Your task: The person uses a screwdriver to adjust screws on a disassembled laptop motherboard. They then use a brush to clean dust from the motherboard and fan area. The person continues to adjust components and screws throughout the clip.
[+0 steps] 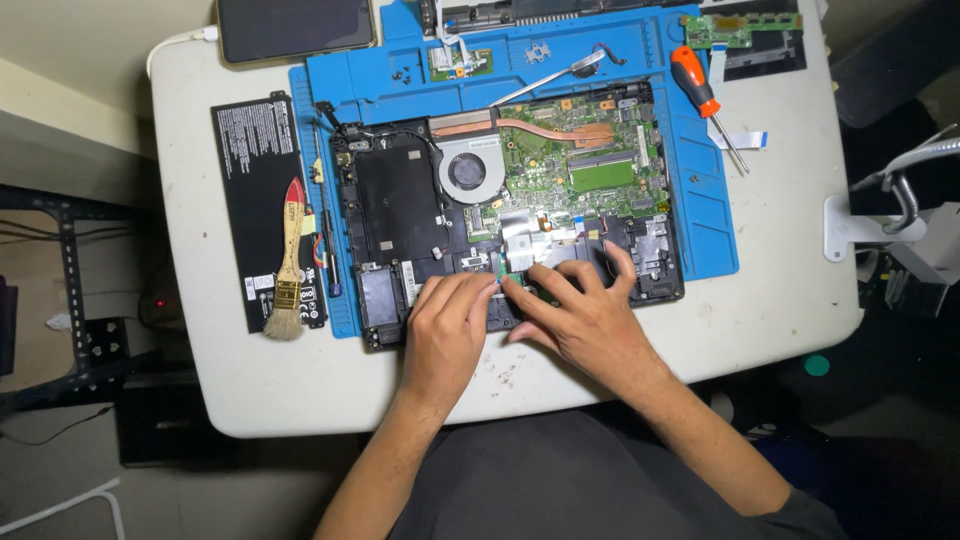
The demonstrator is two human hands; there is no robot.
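White tabletop point(760, 320) fills the middle of the frame, dark floor seen all around it. At the upper left edge a dark tablet point(295, 27) is laid, a white cable plugged into its side. Further down on the left, a flat black battery pack point(258, 190) is seen, and across it a wooden brush point(290, 262) is rested, bristles toward the lower edge. Next, a blue work mat point(700, 190) is spread across the centre, and on it an opened laptop chassis point(390, 200) is set, its round fan point(468, 170) and green motherboard point(590, 165) exposed, a copper heat pipe point(530, 122) running along the top. At the lower middle of the chassis, the left hand point(445, 330) is pressed down, fingers curled flat on the black frame, nothing seen clasped in it. Just beside it, the right hand point(580, 310) is spread over the lower board area, fingertips touching near a silver shielded patch point(520, 235); whether anything is pinched there cannot be told. The two index fingertips are almost met. Above, metal tweezers point(550, 78) are laid on the mat. At the upper right, an orange-handled screwdriver point(705, 100) is laid half off the mat, with a white ribbon cable point(735, 140) beside it.
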